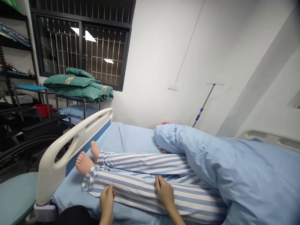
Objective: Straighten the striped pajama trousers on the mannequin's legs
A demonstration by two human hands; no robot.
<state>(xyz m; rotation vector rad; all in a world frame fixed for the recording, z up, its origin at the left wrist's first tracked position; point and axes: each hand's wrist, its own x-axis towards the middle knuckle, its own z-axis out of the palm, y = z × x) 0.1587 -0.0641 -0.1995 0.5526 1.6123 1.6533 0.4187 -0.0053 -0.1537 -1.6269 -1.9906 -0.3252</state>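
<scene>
Striped blue-and-white trousers (140,186) cover the legs of a figure lying on the bed; its bare feet (84,163) point toward the footboard. My left hand (107,200) is closed on the near trouser leg, around the shin, with the fingertips pressed together at the cloth. Farther up the same leg, near the knee, my right hand (164,191) pinches the striped fabric. A light blue quilt (225,165) is bunched over the figure's upper part and hides it.
A cream footboard (67,142) rises at the left end of the light blue sheet (133,136). Beyond it stand a wheelchair (35,137), a red bucket (44,110) and stacked green bedding (77,86). An IV pole (206,101) stands by the far wall.
</scene>
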